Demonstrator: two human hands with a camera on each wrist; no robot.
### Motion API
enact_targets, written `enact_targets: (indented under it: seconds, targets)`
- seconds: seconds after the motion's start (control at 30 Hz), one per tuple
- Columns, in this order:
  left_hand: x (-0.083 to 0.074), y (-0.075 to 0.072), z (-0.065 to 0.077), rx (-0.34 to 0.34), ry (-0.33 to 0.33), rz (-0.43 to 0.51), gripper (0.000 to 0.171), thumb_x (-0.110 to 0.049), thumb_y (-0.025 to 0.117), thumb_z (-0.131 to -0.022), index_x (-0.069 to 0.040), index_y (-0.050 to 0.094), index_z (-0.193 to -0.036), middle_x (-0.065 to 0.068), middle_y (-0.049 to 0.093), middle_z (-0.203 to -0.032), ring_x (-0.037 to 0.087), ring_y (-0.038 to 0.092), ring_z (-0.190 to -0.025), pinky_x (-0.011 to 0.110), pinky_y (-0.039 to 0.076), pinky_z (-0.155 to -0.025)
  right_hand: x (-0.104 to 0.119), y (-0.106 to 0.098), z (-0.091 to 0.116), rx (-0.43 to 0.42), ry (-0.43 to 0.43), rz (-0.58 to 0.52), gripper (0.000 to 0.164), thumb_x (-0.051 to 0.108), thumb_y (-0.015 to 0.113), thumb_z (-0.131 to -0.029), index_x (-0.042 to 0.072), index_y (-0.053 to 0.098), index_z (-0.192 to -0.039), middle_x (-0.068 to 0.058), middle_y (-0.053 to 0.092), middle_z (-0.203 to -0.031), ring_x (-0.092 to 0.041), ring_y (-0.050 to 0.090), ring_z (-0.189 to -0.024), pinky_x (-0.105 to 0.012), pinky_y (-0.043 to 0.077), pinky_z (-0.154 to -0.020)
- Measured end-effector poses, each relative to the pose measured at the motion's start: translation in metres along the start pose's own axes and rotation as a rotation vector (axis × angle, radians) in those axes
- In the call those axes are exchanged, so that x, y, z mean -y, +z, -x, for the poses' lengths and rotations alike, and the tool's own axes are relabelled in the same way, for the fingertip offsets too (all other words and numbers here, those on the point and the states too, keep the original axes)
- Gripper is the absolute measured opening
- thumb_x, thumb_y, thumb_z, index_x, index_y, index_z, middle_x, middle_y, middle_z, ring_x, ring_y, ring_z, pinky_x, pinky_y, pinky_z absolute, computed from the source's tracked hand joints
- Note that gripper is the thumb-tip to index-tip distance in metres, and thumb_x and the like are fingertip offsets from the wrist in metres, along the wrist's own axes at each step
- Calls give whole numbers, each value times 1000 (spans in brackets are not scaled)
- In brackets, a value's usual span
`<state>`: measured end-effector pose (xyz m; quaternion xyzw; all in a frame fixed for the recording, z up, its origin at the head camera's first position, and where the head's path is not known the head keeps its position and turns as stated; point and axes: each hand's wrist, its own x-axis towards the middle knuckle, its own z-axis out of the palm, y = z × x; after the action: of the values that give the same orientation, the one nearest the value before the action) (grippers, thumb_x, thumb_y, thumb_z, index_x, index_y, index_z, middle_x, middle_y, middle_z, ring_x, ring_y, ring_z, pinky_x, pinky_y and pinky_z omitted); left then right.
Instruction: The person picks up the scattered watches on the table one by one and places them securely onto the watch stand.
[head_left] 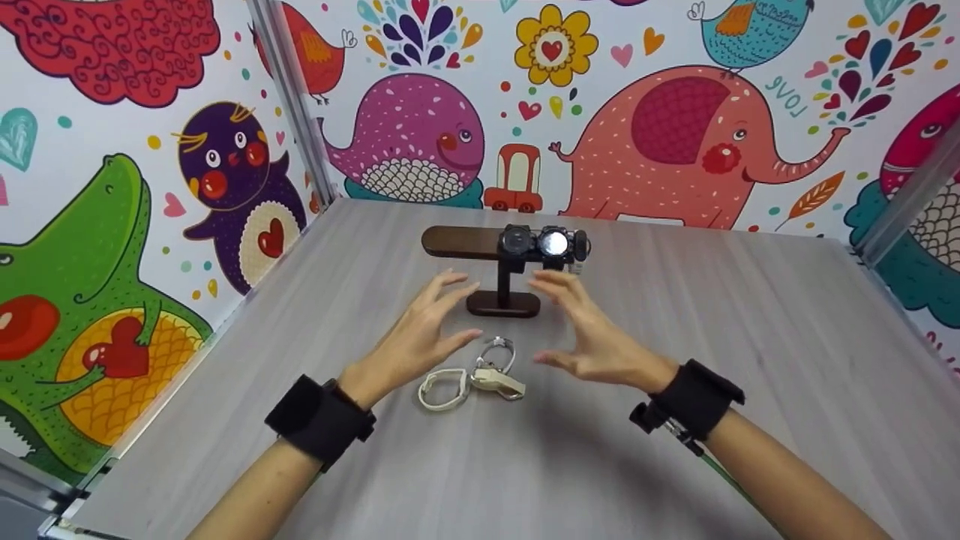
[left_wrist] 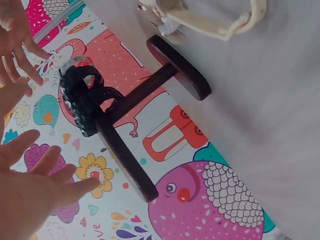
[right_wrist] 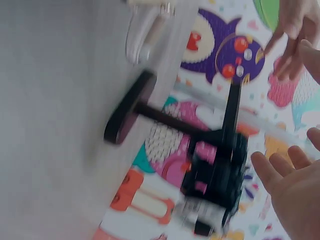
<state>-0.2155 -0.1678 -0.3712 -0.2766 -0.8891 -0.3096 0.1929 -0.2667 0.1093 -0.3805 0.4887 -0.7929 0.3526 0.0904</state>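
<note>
Glare washed out one dark watch (head_left: 554, 244) on the stand (head_left: 504, 279); the right wrist view was blurred, and the left one's top edge cropped the pale watches (head_left: 497, 382); the left hand (head_left: 420, 334) and right hand (head_left: 606, 341) held nothing, thumbs wide of gently curved fingers; the stand stood beyond the fingertips, the pale watches nearer, on the table (head_left: 750, 322) between the hands.

Pale bands (head_left: 496, 382) lie before an upright brown stand (head_left: 504, 304) bearing black watches (head_left: 517, 241).
</note>
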Motion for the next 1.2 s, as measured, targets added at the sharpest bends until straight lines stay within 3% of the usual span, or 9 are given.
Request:
enact_targets:
  seconds: [0.23,0.37,0.53,0.9,1.0,1.2]
  targets:
    - [-4,0,25,49,35,-34,69,-15,83,-81,2,53,-141,22,50,-142,42,44,-139,49,45,-113,17,29,-3,94,-75,9,89,17,84,-81,6,33,-153,-20,31,-154,-35,36,-144,-55,40,-116]
    - [-2,3,36,140,-16,-43,74,-21,84,-79,0,51,-142,22,50,-143,45,43,-139,52,44,-113,20,48,-3,173,-103,19,84,24,81,-84,5,35,-152,-19,33,-153,-35,40,-142,-50,44,-114]
    - [4,11,48,248,-62,-87,75,-26,84,-78,-2,53,-142,21,53,-139,41,52,-130,56,46,-109,24,69,-2,270,-100,17,76,22,78,-87,4,39,-149,-17,37,-152,-32,46,-139,-44,46,-114]
    - [14,29,58,348,-149,-110,68,-22,85,-78,0,57,-137,19,57,-134,36,58,-122,52,52,-102,28,94,-1,360,-86,105,61,19,72,-92,0,47,-144,-16,47,-146,-29,49,-136,-38,44,-116]
    - [17,34,60,361,-173,-124,67,-19,85,-79,2,56,-136,17,58,-130,33,60,-118,49,55,-99,27,97,-1,391,-81,102,57,16,71,-93,1,48,-143,-15,47,-145,-27,48,-137,-36,41,-118]
    - [23,42,62,313,-131,-158,51,-7,81,-79,1,63,-126,13,62,-112,30,63,-104,45,59,-87,24,100,3,409,-109,117,50,13,67,-93,4,52,-140,-13,52,-142,-25,47,-136,-37,40,-119]
